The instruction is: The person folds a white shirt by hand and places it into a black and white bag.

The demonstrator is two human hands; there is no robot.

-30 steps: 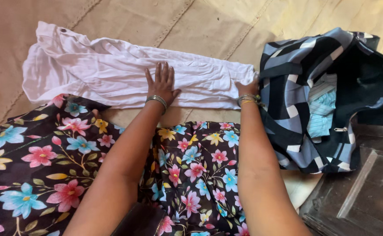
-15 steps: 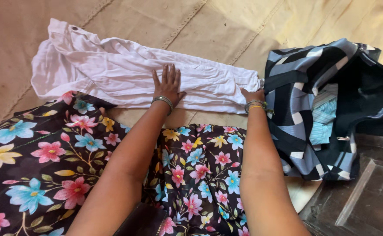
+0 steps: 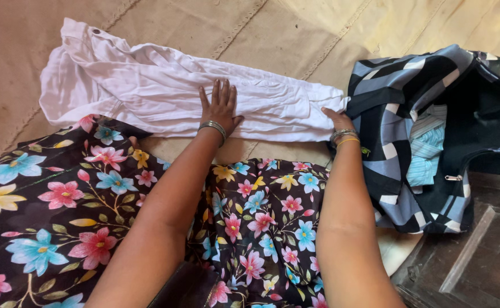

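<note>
A white garment (image 3: 141, 91) lies folded lengthwise on a beige mat (image 3: 295, 34). My left hand (image 3: 220, 105) rests flat on the middle of it, fingers spread, a metal bangle at the wrist. My right hand (image 3: 337, 121) is at the garment's right end, fingers curled on the cloth's edge, beside an open blue, black and white patterned bag (image 3: 398, 131). A light blue striped cloth (image 3: 427, 148) shows inside the bag.
My lap is covered by black fabric with colourful flowers (image 3: 79, 205). A dark wooden surface (image 3: 478, 251) lies at the lower right, past the mat's edge. The bag stands open against it.
My right hand has shifted slightly right along the garment's end toward the bag. The left hand stays pressed on the garment's middle. The view moved a little.
</note>
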